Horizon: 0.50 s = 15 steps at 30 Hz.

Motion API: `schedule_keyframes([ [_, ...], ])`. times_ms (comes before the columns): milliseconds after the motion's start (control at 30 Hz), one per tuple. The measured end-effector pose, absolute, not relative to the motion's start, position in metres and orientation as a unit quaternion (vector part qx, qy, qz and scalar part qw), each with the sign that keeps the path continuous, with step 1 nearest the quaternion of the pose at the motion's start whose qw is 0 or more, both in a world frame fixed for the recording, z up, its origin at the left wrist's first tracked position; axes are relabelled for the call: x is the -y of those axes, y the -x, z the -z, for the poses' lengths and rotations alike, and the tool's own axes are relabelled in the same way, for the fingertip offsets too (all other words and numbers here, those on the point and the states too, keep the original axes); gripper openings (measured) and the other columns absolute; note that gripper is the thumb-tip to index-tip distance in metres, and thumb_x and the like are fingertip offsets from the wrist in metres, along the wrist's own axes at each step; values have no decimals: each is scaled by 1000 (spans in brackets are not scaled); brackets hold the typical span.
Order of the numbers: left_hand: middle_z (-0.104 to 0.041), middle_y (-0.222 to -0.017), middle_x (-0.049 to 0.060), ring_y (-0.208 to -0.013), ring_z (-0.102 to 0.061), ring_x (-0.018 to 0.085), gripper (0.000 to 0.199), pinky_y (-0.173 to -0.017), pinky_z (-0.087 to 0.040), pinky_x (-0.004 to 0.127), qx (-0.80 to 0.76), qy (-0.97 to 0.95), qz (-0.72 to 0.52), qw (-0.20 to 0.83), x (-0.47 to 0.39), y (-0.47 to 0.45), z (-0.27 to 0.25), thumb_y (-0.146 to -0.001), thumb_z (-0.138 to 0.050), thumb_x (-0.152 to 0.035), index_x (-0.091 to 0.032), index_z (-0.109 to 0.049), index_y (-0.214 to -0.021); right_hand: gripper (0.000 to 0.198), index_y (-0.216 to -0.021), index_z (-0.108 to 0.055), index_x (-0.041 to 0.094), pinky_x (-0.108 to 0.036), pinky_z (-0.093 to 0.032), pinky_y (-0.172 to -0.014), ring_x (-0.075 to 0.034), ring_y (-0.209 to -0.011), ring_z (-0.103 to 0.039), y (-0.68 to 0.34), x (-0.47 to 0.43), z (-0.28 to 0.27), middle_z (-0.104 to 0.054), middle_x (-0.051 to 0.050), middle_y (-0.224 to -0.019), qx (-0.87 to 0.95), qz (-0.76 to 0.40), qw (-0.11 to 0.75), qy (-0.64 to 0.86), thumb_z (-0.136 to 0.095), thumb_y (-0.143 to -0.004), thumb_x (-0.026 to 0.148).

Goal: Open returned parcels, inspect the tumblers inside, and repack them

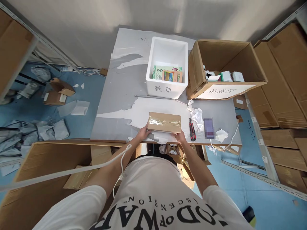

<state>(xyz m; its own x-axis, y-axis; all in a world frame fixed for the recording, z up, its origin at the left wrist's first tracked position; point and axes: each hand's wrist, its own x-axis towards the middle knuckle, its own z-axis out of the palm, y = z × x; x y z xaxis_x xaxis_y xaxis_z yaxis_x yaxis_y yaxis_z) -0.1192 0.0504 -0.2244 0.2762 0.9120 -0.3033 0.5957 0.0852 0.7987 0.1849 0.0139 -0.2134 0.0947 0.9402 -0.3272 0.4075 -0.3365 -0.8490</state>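
Shirt nearest, hands hold carton near table edge, room leftward.

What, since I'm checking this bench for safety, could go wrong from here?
The cutter lies close to the right hand; if its blade is out, which I can't tell, a careless reach might mean a cut. The white cable crosses the left arm and could snag. The box is near the table's edge, so might slip off.

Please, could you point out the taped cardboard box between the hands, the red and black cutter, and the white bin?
Taped cardboard box (164,119): head view, on its top face.
Red and black cutter (192,130): head view, on its body.
White bin (164,93): head view, on its near wall.
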Motion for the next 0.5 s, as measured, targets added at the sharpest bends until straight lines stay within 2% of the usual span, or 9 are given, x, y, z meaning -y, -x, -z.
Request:
schedule_keyframes([
  [100,-72,-110,10,-105,-66,28,43,-92,-49,37,-580,-653,-163,458,-52,117,225,-84,-56,-32,-16,-59,-125,52,-114,-62,21,-47,-52,-92,-29,-104,-67,-182,-16,217,-72,-14,-108,470,-476,271,692,-72,-69,45],
  [233,-73,-96,7,-93,-67,25,42,-85,-49,32,-596,-655,-144,441,-55,117,218,-83,-57,-31,-16,-61,-122,44,-105,-64,19,-46,-54,-87,-28,-97,-69,-181,-19,213,-72,-16,-107,469,-481,258,694,-69,-69,45],
  [300,-73,-90,5,-84,-65,23,44,-79,-49,30,-596,-660,-139,436,-55,120,211,-83,-57,-36,-16,-63,-121,47,-107,-63,19,-44,-55,-85,-28,-96,-70,-186,-20,205,-73,-15,-106,479,-493,253,681,-69,-69,46],
  [400,-72,-84,4,-72,-60,19,47,-70,-45,27,-598,-664,-143,426,-55,125,192,-86,-52,-48,-17,-66,-118,53,-118,-60,20,-40,-54,-88,-26,-104,-68,-198,-23,187,-71,-12,-116,503,-512,252,650,-64,-74,49],
  [500,-69,-74,5,-69,-58,18,52,-65,-40,26,-639,-645,-157,389,-58,124,172,-89,-43,-57,-15,-73,-98,49,-122,-60,22,-38,-50,-92,-26,-110,-65,-204,-29,171,-70,-9,-119,525,-506,231,644,-55,-83,52],
])
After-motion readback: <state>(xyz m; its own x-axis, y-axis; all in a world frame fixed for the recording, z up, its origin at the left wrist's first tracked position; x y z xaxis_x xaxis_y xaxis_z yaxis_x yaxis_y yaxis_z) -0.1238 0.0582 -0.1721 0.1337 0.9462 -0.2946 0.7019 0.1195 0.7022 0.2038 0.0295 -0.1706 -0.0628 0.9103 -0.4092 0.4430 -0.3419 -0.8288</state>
